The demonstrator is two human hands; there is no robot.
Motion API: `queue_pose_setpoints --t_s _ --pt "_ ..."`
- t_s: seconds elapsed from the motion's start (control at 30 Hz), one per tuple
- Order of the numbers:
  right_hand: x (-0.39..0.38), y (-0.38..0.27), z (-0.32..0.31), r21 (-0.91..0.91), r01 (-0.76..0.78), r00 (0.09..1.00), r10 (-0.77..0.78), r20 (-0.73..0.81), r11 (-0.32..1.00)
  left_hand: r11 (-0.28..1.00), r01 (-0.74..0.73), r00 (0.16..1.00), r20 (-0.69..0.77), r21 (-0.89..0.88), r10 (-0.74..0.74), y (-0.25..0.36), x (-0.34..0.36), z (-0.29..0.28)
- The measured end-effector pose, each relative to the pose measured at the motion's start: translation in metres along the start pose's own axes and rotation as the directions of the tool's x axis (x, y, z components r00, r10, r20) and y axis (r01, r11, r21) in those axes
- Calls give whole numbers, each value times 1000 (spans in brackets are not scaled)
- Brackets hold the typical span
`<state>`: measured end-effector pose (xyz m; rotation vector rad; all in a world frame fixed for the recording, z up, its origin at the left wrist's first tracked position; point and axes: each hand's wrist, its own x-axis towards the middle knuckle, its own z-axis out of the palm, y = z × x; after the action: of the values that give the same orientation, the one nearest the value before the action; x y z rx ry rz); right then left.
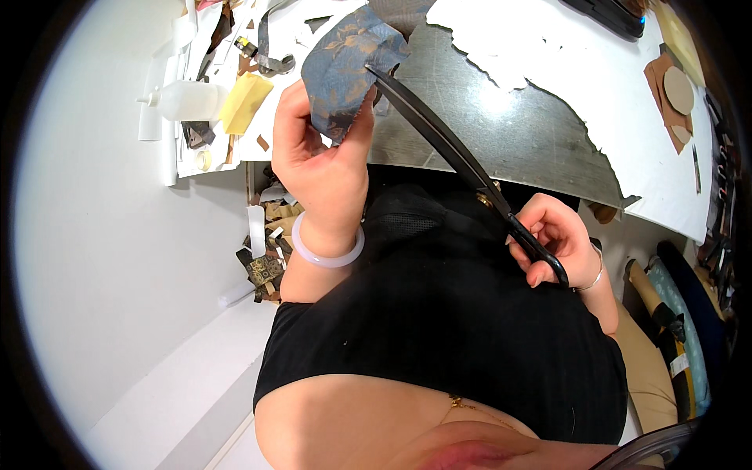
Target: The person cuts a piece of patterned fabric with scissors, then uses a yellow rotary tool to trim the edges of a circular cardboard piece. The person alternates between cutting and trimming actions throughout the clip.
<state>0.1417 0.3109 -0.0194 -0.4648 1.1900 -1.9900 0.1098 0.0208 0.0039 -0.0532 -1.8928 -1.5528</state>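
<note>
My left hand [321, 157], fingers closed on a blue-grey fabric piece [345, 59] with tan floral pattern and a frayed edge, lifts it near the work surface's front. My right hand [552, 235] grips long black scissors [450, 145] by the handles, below and right of the fabric. The scissors' tips touch the fabric's right part; whether they are around its edge I cannot tell. Behind them lies a grey metal plate [521, 133] with torn white paper over it.
Left on the table [670, 188] are a translucent bottle [188, 100], yellow pad [243, 106] and black strips. Brown cutouts [662, 117] and a black object [607, 16] lie right. Scraps [266, 270] fill the space below left; padded pieces [677, 313] stand lower right; a white wall borders the left.
</note>
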Motion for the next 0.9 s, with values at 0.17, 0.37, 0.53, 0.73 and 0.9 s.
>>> queue_pose_setpoints --t_s 0.17,0.37,0.53,0.73,0.9 --pt "-2 0 0 21 -25 1000 25 -14 999 999 -33 999 3 -4 33 0 1 2" --pt "-5 -5 -4 -46 -13 1000 12 -10 999 1000 -6 1000 -22 30 7 3 6 -2" --pt "-7 -1 -7 -168 37 998 -46 -53 985 992 -36 999 41 118 31 3 9 -11" --pt "-7 -2 -5 -251 72 995 -86 -47 965 988 -51 993 111 147 35 11 10 -14" --pt "-5 -3 -3 -311 67 996 -83 -40 948 982 -71 985 169 173 42 15 12 -16"
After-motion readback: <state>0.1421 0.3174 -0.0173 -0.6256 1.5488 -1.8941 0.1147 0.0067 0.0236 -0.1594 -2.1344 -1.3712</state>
